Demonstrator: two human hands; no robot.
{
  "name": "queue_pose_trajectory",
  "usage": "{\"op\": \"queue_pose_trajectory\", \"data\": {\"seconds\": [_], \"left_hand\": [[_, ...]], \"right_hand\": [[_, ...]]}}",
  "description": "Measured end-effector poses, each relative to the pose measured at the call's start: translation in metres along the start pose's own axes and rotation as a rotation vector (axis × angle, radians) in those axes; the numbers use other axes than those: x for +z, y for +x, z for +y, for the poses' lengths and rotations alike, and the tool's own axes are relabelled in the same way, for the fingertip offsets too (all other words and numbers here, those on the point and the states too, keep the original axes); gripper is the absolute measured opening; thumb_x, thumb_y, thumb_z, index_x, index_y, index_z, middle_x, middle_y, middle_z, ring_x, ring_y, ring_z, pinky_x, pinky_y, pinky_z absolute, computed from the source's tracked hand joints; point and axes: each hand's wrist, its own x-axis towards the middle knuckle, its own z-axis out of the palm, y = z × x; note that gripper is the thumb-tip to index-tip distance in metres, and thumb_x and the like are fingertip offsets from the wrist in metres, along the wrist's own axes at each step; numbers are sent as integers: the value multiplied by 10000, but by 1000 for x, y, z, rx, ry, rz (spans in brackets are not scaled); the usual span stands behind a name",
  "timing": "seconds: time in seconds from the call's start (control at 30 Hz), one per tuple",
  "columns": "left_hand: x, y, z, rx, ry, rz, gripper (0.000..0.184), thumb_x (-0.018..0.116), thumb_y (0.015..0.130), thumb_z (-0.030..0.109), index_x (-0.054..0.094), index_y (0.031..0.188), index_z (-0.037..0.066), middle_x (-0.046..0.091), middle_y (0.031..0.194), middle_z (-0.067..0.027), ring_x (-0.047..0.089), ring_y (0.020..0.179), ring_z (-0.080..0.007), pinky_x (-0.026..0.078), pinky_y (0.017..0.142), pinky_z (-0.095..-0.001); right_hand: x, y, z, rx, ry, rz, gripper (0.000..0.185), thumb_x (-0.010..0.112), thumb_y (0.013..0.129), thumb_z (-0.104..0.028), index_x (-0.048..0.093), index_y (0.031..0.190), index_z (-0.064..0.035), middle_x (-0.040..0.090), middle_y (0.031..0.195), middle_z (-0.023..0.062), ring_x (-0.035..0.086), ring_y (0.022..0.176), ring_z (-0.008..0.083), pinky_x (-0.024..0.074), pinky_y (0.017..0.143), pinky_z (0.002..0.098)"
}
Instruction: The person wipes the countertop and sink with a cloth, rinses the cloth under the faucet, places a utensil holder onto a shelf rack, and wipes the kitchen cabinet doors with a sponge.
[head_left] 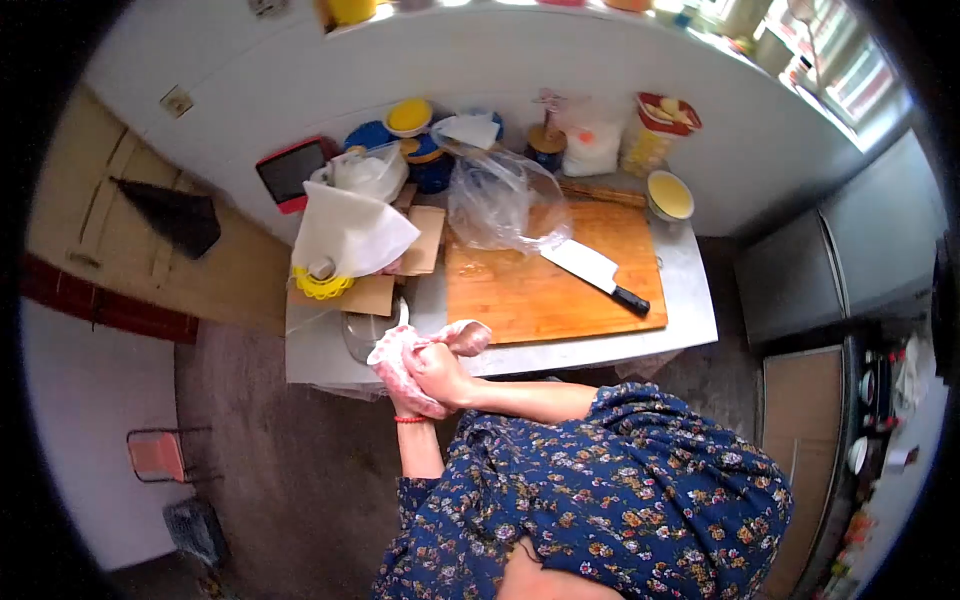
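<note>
A pink-and-white patterned cloth [466, 338] is bunched around my hands at the table's front edge. My right hand [440, 376] is closed in a fist on the cloth, with one end of it sticking out to the right. My left hand [404, 402], with a red bracelet at the wrist, is pressed against the right and mostly covered by the cloth, so its fingers are hidden. Just beyond them lies a clear container [366, 334] on the table. To the right, a cleaver [590, 268] with a black handle rests on a wooden cutting board [560, 310].
A clear plastic bag [500, 200] overlaps the board's back left corner. Cardboard [425, 240], a white sheet [350, 230] and a yellow basket [322, 285] crowd the table's left side. Jars, a bag of white contents [592, 150] and a bowl [670, 196] line the back.
</note>
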Motion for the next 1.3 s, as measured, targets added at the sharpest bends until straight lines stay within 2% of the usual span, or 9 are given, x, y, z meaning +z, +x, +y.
{"op": "queue_pose_trajectory", "data": {"seconds": [0.13,0.2,0.43,0.53,0.7,0.77,0.93,1.1,1.3], "left_hand": [[6,2,-3,182,260,-22,335,412,928,240,426,1181,21,509,1106,-105,507,998,-194,410,885,-331],[4,11,13,-155,-115,22,417,378,948,266,360,1280,14,474,1214,-119,474,1114,-207,364,972,-349],[75,-3,130,277,-616,152,581,379,948,297,155,1395,1,228,1444,-132,247,1322,-243,195,1095,-369],[72,-22,95,-125,-1713,-225,809,520,848,478,110,1415,71,237,1440,-123,287,1302,-250,224,1088,-384],[88,-23,45,-76,-885,66,657,561,864,357,246,1370,81,449,1286,-56,440,1176,-205,332,1019,-350],[105,-36,48,-68,-750,44,333,486,928,228,440,1196,36,544,1082,-24,517,1020,-157,416,913,-313],[107,-21,15,-53,-601,119,336,449,947,235,449,1198,11,549,1086,-69,527,991,-160,419,880,-300],[115,-13,-19,9,-293,186,332,407,951,160,425,1221,-33,521,1119,-96,509,1019,-186,406,889,-296],[114,0,7,359,418,-62,401,450,867,31,421,1262,-36,518,1192,-196,486,1116,-291,356,963,-358]], "right_hand": [[-22,-5,14,-21,-353,-235,250,507,829,-247,579,802,-9,596,765,219,597,701,322,477,642,377],[-33,10,-19,86,-200,-259,305,490,862,-285,549,988,-13,615,900,180,602,801,262,482,716,345],[-30,32,-24,282,1288,-507,604,453,915,-270,175,1408,-58,218,1449,76,221,1323,162,145,1088,272],[-79,30,-13,-640,138,-327,852,667,715,-287,203,1392,-53,255,1418,87,227,1317,189,112,1102,323],[-49,32,8,458,1299,-281,341,464,865,-230,535,1030,60,613,864,191,602,756,241,503,693,310],[-59,22,10,429,1206,-503,413,428,860,-294,529,1000,81,586,749,124,520,599,155,449,542,246],[-46,28,58,563,1444,-621,479,419,863,-355,526,965,101,583,743,122,495,557,133,417,496,221],[-73,19,38,408,1194,-117,349,492,884,-281,543,938,59,623,845,198,619,686,189,517,575,296],[-81,27,93,-14,-141,185,335,574,838,-358,590,742,-37,611,615,70,593,520,183,492,475,300]]}}
